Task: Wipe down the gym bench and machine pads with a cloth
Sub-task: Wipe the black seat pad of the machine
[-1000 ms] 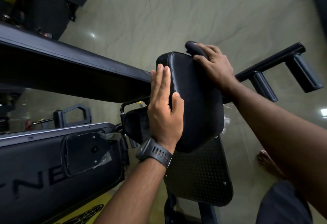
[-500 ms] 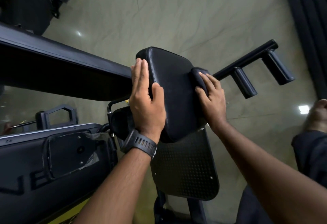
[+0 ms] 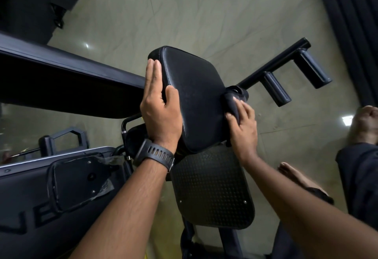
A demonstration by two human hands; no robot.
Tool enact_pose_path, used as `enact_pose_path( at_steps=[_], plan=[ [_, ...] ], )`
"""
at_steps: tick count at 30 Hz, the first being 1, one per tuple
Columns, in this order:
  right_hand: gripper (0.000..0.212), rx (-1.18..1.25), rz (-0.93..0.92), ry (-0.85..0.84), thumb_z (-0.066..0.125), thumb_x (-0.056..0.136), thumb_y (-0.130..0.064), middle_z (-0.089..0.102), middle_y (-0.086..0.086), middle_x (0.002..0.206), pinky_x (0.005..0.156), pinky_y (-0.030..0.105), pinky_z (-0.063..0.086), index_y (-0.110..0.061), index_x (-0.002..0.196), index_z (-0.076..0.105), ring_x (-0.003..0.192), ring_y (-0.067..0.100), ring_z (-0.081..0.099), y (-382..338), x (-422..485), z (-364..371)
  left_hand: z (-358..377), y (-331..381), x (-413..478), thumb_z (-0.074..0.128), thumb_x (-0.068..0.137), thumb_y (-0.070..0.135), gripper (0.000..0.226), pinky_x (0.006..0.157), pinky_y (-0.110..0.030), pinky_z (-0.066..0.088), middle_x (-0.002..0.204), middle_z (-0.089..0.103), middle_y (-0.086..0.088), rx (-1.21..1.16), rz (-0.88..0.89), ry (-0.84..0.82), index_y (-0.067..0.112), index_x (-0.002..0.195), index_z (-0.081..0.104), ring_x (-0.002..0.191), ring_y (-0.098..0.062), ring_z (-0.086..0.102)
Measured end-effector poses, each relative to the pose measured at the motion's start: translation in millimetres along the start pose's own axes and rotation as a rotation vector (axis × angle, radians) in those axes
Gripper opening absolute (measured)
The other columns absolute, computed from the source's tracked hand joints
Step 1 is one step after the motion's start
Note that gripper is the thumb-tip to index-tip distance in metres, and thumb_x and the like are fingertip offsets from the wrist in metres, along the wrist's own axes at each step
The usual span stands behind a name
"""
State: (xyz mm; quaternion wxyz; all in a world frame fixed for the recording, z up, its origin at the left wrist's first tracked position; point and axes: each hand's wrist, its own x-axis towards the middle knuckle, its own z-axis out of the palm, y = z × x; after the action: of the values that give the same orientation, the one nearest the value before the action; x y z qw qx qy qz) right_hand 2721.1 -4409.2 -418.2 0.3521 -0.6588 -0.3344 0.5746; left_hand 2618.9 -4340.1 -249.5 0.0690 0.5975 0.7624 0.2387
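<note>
Glossy greenish floor below; a black beam runs off the left edge. My bunched cloth, dark as the black pad, blurs into its right edge, my right hand curled round it. My left hand lies flat, fingers together, along its left edge.

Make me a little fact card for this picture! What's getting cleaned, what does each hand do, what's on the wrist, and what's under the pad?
Being cleaned: black cushioned machine pad
Left hand: flat against the pad's left side, thumb on its top face
Right hand: holds a dark bunched cloth against the pad's right edge
On the left wrist: black rubber-strap watch
Below the pad: black dimpled metal plate
Floor: glossy grey-green tiles
</note>
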Motion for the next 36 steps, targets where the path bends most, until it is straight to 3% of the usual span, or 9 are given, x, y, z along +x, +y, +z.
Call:
enact_pose_path(
  at_steps=[5,9,15,21,24,27,30,34,36],
  plan=[
    [0.048,0.082,-0.061,0.036,0.05,0.099,-0.048,0.031,-0.015,0.156,0.095,0.012,0.025,-0.055,0.144,0.037,0.132,0.012,0.033,-33.1,-70.3,10.0,-0.1,-1.6,1.5,0.043,0.097,0.009,0.053,0.122,-0.026,0.029,0.16,0.039,-0.007,0.003,0.056,-0.018,0.006,0.149,0.047,0.147,-0.009,0.034],
    [0.053,-0.028,-0.308,0.008,0.046,0.095,-0.05,0.035,-0.015,0.156,0.103,0.032,0.037,-0.049,0.148,0.041,0.13,0.015,0.039,-57.2,-55.4,7.3,0.1,-3.1,2.5,0.043,0.098,0.011,0.053,0.121,-0.032,0.033,0.161,0.038,-0.006,-0.009,0.043,-0.01,0.007,0.15,0.047,0.147,-0.009,0.035],
    [0.053,0.035,-0.001,-0.035,0.05,0.101,-0.049,0.024,-0.016,0.159,0.106,0.029,0.029,-0.05,0.152,0.034,0.141,0.016,0.03,-42.6,-59.6,5.4,0.7,-5.1,5.7,0.043,0.097,0.012,0.052,0.115,-0.038,0.042,0.16,0.039,-0.007,-0.026,0.079,-0.01,0.007,0.149,0.047,0.146,-0.01,0.038],
    [0.056,-0.052,-0.447,-0.057,0.05,0.093,-0.046,0.038,-0.006,0.154,0.101,0.019,0.032,-0.04,0.148,0.047,0.126,0.017,0.043,-103.9,-59.7,4.6,-1.3,-7.3,3.6,0.042,0.098,0.006,0.051,0.114,-0.009,0.025,0.16,0.039,-0.01,-0.02,0.09,-0.009,0.005,0.149,0.048,0.144,-0.001,0.032],
    [0.053,-0.069,-0.312,-0.01,0.05,0.094,-0.047,0.037,-0.012,0.154,0.105,0.032,0.038,-0.046,0.147,0.045,0.126,0.022,0.047,-97.6,-25.9,6.1,-1.5,-7.9,4.5,0.04,0.099,0.003,0.05,0.113,-0.008,0.024,0.16,0.039,-0.011,-0.026,0.093,-0.014,0.003,0.148,0.048,0.142,0.004,0.03],
    [0.051,-0.025,-0.055,-0.024,0.053,0.1,-0.043,0.032,-0.012,0.157,0.104,0.019,0.024,-0.046,0.15,0.041,0.133,0.023,0.042,-80.1,-27.2,5.8,-2.6,-7.9,3.8,0.039,0.099,0.004,0.05,0.116,-0.014,0.028,0.16,0.039,-0.011,-0.019,0.124,-0.029,0.003,0.149,0.047,0.145,-0.005,0.034],
    [0.057,-0.01,-0.169,-0.024,0.048,0.094,-0.051,0.032,-0.01,0.157,0.096,-0.001,0.013,-0.044,0.15,0.041,0.131,0.014,0.037,-99.2,-60.2,8.4,-4.8,-9.8,3.3,0.038,0.099,0.004,0.051,0.118,-0.017,0.027,0.16,0.039,-0.013,-0.012,0.153,-0.054,0.002,0.149,0.047,0.147,-0.014,0.036],
    [0.058,-0.058,-0.37,-0.003,0.045,0.09,-0.047,0.039,-0.007,0.154,0.096,0.021,0.034,-0.044,0.148,0.046,0.12,0.019,0.045,-129.2,-46.2,13.7,-6.7,-8.1,1.4,0.035,0.096,0.008,0.055,0.118,-0.015,0.026,0.16,0.038,-0.013,-0.002,0.163,-0.076,0.002,0.149,0.046,0.147,-0.015,0.036],
    [0.054,-0.077,-0.335,0.014,0.047,0.092,-0.046,0.04,-0.011,0.153,0.097,0.024,0.033,-0.046,0.146,0.047,0.12,0.022,0.048,-124.6,-19.4,13.6,-6.1,-8.4,1.0,0.038,0.097,0.004,0.052,0.118,-0.016,0.026,0.16,0.038,-0.013,-0.007,0.148,-0.067,0.002,0.149,0.046,0.148,-0.014,0.035]
  ],
)
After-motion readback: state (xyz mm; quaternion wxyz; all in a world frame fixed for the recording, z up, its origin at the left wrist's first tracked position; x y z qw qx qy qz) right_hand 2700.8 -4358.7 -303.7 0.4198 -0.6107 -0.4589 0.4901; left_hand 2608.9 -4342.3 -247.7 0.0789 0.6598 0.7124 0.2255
